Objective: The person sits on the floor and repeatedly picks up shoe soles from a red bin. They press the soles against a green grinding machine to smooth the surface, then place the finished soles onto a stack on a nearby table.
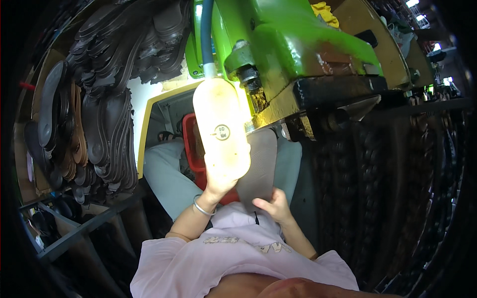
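Note:
A long dark grey shoe sole [261, 164] lies lengthwise in front of me, its far end beside the green machine's working head [261, 119]. At the near end, my right hand [277, 204] grips the sole, thumb across its upper face. My left hand [218, 185], with a bangle on the wrist, is at the sole's left side. A brightly lit work lamp [222, 107] on a blue flexible neck covers most of its fingers, so their grip cannot be made out. The sole's left edge is partly hidden too.
Piles of dark soles [109, 134] crowd the table at left, with a few brown ones [78, 124] among them. The green machine [293, 35] fills the top. Below the lamp, a red bin [189, 131] stands between my legs. Dark hanging strips [367, 184] line the right.

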A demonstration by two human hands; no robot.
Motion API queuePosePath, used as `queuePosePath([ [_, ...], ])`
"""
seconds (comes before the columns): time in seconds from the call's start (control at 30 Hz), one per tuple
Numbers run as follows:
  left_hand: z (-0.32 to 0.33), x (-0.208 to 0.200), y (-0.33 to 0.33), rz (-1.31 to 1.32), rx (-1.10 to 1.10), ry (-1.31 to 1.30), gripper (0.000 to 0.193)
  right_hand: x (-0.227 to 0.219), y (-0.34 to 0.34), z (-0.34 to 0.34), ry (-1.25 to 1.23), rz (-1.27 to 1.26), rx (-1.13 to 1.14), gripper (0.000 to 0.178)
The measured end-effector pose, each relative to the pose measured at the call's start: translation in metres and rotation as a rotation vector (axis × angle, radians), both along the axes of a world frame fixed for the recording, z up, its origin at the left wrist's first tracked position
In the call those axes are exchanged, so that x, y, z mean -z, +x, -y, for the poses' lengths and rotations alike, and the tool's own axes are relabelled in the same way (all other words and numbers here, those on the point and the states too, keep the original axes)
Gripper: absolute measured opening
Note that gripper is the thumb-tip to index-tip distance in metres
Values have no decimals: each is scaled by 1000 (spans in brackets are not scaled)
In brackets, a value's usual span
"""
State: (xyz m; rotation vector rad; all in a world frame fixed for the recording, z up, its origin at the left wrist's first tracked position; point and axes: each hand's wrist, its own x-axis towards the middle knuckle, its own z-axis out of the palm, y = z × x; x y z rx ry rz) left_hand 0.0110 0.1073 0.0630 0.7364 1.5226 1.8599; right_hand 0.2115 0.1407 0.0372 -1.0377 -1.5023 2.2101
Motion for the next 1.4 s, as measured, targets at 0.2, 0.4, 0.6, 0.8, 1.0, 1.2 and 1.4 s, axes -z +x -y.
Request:
queuePosePath([
  [0.2, 7, 13, 10, -125, -131, -105, 25, -19, 49, -51, -30, -178, 424, 33],
  [0.4, -7, 2, -6, -215, -59, -54, 28, -60, -2, -141, 354, -201, 473, 30],
  [0.6, 7, -16, -38, -40, 77, 106, 29, -73, -58, -191, 310, -263, 251, 24],
  [0.8, 44, -31, -70, 103, -1, 105, 29, -67, -86, -165, 232, -290, -4, 21],
  [1.0, 86, -10, -92, 124, -95, 32, 27, -59, -101, -127, 444, -339, -67, 24],
  [1.2, 128, 28, -80, 272, 21, -111, 19, -71, -118, -105, 406, -289, -60, 34],
  [1.4, 102, 75, 8, 302, 191, -380, 28, -56, -128, -108, 522, -272, -81, 40],
])
